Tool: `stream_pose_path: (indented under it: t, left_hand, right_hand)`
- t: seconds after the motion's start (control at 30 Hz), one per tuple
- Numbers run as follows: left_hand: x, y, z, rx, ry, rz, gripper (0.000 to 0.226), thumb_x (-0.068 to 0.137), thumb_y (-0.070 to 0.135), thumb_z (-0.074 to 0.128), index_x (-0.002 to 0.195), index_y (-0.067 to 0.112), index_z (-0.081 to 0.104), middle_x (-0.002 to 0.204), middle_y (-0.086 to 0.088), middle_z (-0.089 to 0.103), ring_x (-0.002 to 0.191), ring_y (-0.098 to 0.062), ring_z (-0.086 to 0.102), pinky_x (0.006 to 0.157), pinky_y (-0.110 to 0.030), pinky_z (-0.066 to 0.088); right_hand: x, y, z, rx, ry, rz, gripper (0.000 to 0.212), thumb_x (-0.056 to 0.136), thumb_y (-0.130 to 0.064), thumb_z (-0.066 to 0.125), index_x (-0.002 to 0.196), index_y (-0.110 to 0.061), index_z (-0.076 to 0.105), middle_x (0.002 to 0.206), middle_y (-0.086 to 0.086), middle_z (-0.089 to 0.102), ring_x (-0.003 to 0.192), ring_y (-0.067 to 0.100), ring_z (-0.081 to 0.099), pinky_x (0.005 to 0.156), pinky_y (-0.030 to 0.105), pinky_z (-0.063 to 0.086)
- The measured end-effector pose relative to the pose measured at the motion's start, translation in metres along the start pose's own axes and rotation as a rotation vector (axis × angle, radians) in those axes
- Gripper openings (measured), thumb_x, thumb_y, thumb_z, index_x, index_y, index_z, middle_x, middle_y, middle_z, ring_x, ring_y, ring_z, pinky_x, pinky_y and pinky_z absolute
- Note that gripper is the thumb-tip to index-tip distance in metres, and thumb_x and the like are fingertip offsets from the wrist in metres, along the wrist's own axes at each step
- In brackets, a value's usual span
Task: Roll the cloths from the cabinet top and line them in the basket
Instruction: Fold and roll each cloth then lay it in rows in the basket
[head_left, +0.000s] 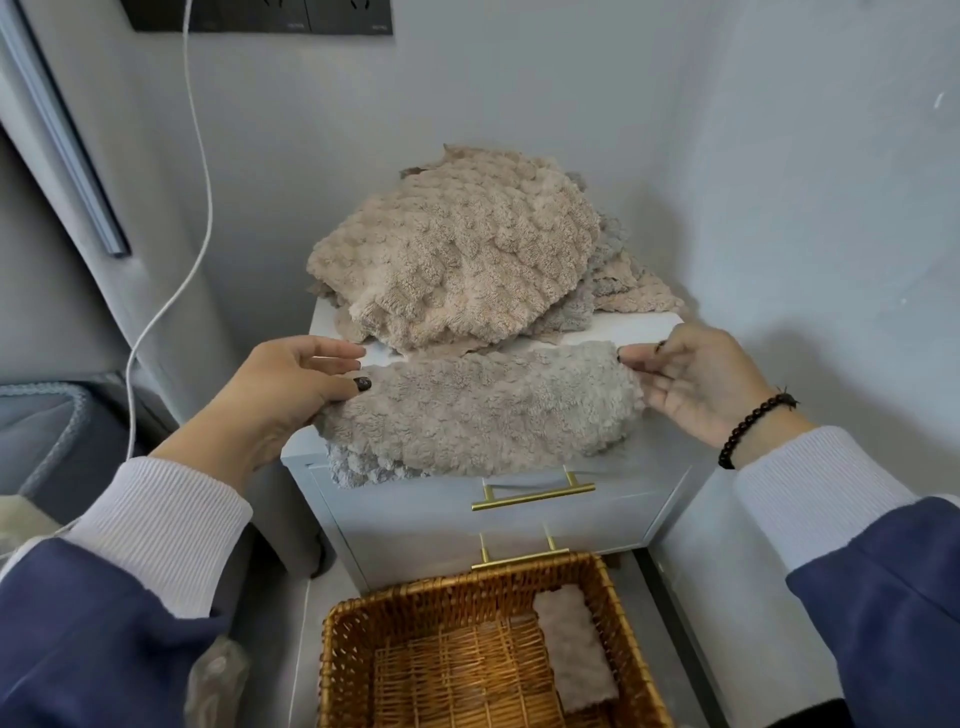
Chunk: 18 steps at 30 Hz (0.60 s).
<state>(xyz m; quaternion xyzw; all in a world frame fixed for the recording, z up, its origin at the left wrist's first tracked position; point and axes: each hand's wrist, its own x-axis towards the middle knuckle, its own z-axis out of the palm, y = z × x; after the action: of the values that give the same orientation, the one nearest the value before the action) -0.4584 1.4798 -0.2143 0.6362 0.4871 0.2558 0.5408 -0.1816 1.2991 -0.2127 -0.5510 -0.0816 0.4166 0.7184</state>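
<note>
Wicker basket nearest the camera, at 6 o'clock on the floor, far rim touching the lower brass drawer handle. One rolled cloth inside, lying along the basket's 3 o'clock wall; bare woven floor open from there to the 9 o'clock wall.

White cabinet at centre, set into a corner of pale grey walls, wall close at 12 and 3 o'clock. Narrow strip of bare cabinet top visible between pile and front edge.

Pile of beige and grey cloths heaped at 12 o'clock on the cabinet top, overhanging toward 3 o'clock.

Grey cloth partly rolled along the front edge, lower layer hanging over the top drawer, just above the upper handle.

Left hand at 9 o'clock end of the roll, thumb pressed on the cloth, fingers curled behind it, gripping.

Right hand at 3 o'clock end, fingertips pinching the cloth edge; beaded bracelet on the wrist.

White cable hanging down the wall at 10 o'clock.
</note>
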Motion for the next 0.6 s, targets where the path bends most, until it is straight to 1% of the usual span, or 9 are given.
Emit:
stream_pose_path:
  t: [0.07,0.17,0.27,0.33,0.4,0.43,0.5,0.57,0.6]
  left_hand:
    - [0.001,-0.005,0.000,0.069,0.030,0.010,0.029,0.079,-0.002,0.074,0.097,0.020,0.067,0.112,-0.006,0.065,0.085,-0.020,0.062,0.056,-0.022,0.046]
    - [0.000,-0.009,0.001,0.163,0.093,0.005,0.043,0.075,0.010,0.081,0.112,0.019,0.061,0.116,-0.008,0.060,0.094,-0.024,0.063,0.071,-0.034,0.053]
    - [-0.003,-0.010,0.001,0.280,0.118,-0.038,0.062,0.076,0.020,0.081,0.128,0.009,0.051,0.096,-0.008,0.063,0.078,-0.020,0.061,0.080,-0.039,0.053]
    - [-0.006,-0.010,0.001,0.305,0.094,-0.087,0.068,0.077,0.024,0.080,0.133,0.003,0.047,0.087,-0.012,0.067,0.070,-0.022,0.060,0.078,-0.039,0.055]
    - [-0.010,-0.008,0.003,0.317,0.065,-0.114,0.057,0.081,0.025,0.077,0.126,0.000,0.052,0.086,-0.014,0.066,0.067,-0.021,0.058,0.065,-0.033,0.054]
    - [-0.012,-0.007,0.004,0.318,0.053,-0.105,0.044,0.084,0.024,0.074,0.116,-0.001,0.058,0.086,-0.014,0.065,0.066,-0.021,0.058,0.059,-0.030,0.052]
    - [-0.014,-0.005,0.007,0.300,0.053,-0.065,0.021,0.089,0.023,0.067,0.097,0.003,0.063,0.089,-0.017,0.067,0.067,-0.024,0.061,0.059,-0.032,0.056]
    - [-0.013,-0.005,0.007,0.271,0.073,0.009,0.012,0.092,0.020,0.062,0.097,0.010,0.059,0.091,-0.022,0.068,0.070,-0.031,0.062,0.064,-0.039,0.056]
    - [-0.011,-0.007,0.007,0.265,0.077,0.049,0.009,0.093,0.017,0.059,0.101,0.013,0.056,0.087,-0.025,0.066,0.068,-0.031,0.058,0.061,-0.040,0.053]
  right_hand:
    - [0.002,0.009,-0.002,-0.201,0.053,-0.007,0.008,0.085,0.006,0.058,0.083,-0.002,0.059,0.075,0.011,0.063,0.068,0.015,0.059,0.056,0.019,0.057]
    - [0.007,0.021,-0.004,-0.417,0.129,-0.068,0.017,0.073,0.007,0.074,0.079,-0.004,0.062,0.083,0.011,0.064,0.075,0.015,0.062,0.065,0.020,0.055]
    - [0.012,0.024,-0.005,-0.603,0.197,-0.111,0.023,0.065,0.000,0.083,0.074,-0.010,0.065,0.088,0.012,0.069,0.088,0.024,0.066,0.087,0.036,0.055]
    - [0.011,0.024,-0.004,-0.704,0.199,-0.146,0.022,0.067,-0.005,0.084,0.073,-0.015,0.065,0.086,0.008,0.068,0.085,0.022,0.065,0.087,0.037,0.055]
    - [0.009,0.022,-0.001,-0.743,0.192,-0.206,0.019,0.071,-0.007,0.081,0.073,-0.017,0.064,0.079,0.004,0.065,0.072,0.017,0.061,0.074,0.032,0.055]
    - [0.009,0.023,0.000,-0.763,0.193,-0.248,0.019,0.073,-0.008,0.079,0.072,-0.017,0.063,0.076,0.002,0.064,0.066,0.014,0.057,0.067,0.029,0.052]
    - [0.009,0.022,0.004,-0.832,0.200,-0.324,0.019,0.078,-0.008,0.074,0.071,-0.020,0.061,0.076,-0.001,0.063,0.067,0.012,0.056,0.066,0.025,0.049]
    - [0.012,0.023,0.006,-0.921,0.209,-0.374,0.020,0.083,-0.009,0.066,0.074,-0.024,0.056,0.081,-0.001,0.063,0.072,0.014,0.057,0.067,0.024,0.047]
    - [0.013,0.024,0.007,-0.953,0.210,-0.390,0.020,0.086,-0.010,0.061,0.076,-0.025,0.053,0.082,0.000,0.063,0.069,0.014,0.055,0.061,0.024,0.043]
